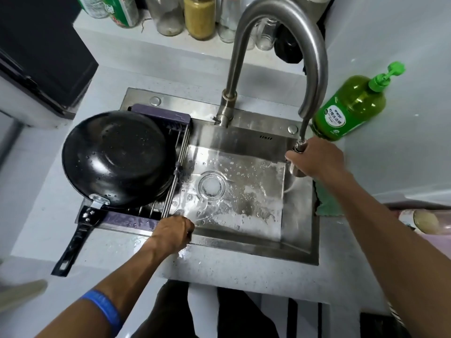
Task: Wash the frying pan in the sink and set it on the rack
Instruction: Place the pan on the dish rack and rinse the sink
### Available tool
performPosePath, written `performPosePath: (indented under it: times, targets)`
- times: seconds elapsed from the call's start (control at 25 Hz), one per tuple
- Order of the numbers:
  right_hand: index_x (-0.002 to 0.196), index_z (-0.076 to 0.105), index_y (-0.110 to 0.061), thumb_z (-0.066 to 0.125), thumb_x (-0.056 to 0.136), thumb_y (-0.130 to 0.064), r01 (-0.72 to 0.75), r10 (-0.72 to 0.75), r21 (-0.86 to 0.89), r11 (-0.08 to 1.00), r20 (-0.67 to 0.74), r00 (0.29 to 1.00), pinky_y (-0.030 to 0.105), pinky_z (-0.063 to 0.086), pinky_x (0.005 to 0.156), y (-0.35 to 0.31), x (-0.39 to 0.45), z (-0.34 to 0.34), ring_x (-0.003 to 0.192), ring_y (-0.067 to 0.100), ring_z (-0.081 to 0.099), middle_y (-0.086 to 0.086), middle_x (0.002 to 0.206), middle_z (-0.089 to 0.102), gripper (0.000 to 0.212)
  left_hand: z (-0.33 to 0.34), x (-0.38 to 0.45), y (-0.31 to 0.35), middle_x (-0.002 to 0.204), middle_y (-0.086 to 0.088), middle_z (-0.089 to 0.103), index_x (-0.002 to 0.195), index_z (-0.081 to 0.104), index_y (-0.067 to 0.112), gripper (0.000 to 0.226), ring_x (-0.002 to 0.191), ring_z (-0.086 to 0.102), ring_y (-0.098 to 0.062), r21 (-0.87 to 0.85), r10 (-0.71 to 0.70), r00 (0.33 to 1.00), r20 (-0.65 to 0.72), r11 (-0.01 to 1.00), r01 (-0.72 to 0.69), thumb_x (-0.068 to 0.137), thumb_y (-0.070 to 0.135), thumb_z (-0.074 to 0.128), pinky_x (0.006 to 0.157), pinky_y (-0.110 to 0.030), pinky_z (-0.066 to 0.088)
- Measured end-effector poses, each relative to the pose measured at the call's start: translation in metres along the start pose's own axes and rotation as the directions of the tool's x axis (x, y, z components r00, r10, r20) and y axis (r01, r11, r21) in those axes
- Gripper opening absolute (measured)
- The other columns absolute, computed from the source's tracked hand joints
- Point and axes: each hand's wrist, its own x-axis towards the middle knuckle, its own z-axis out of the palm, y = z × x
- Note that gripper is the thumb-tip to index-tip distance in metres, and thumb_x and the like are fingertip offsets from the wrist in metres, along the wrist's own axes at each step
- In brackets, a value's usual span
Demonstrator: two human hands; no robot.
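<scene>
The right hand [317, 158], at centre right of the frame, has its fingers curled around the pull-out spray head [298, 162] of the faucet [278, 45], knuckles facing up; the forearm runs off toward the lower right corner. The left hand [174, 231] rests at the sink's [300, 242] front edge, lower centre, fingers curled under (whether they hold anything cannot be determined). Its forearm extends to the lower left, with a blue wristband [105, 311].

The frying pan [117, 157] sits upside down on the rack [170, 181] at the sink's left end, base facing up and beaded with water. Its handle [75, 240] points toward the lower left of the frame.

The pan covers most of the rack. The spray head's outlet is hidden by the right hand.
</scene>
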Motion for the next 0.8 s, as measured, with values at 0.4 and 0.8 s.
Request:
performPosePath:
  times: [0.4,0.8]
  targets:
    - [0.059,0.063,-0.013,0.061,0.084,-0.05,0.022,-0.042,0.117,0.993,0.171,0.984,0.029,0.041,0.059,-0.011,-0.022,0.01,0.061,0.019,0.062,0.003,0.062,0.065,0.044,0.004,-0.002,-0.003,0.096,0.007,0.07,0.1,0.069,0.026,0.02,0.084,0.067,-0.014,-0.037,-0.034,0.999,-0.034,0.999,0.033,0.089,0.031,0.054,0.067,-0.023,0.047]
    - [0.052,0.057,-0.009,0.068,0.077,-0.04,0.02,-0.13,0.441,0.897,0.22,0.967,0.031,0.038,0.058,-0.036,-0.029,0.036,0.049,0.016,0.048,-0.008,0.044,0.047,0.042,0.001,-0.003,-0.004,0.094,0.005,0.07,0.1,0.068,0.025,0.014,0.082,0.067,-0.013,-0.072,-0.025,1.0,0.0,0.997,0.025,0.092,0.027,0.058,0.075,-0.023,0.053]
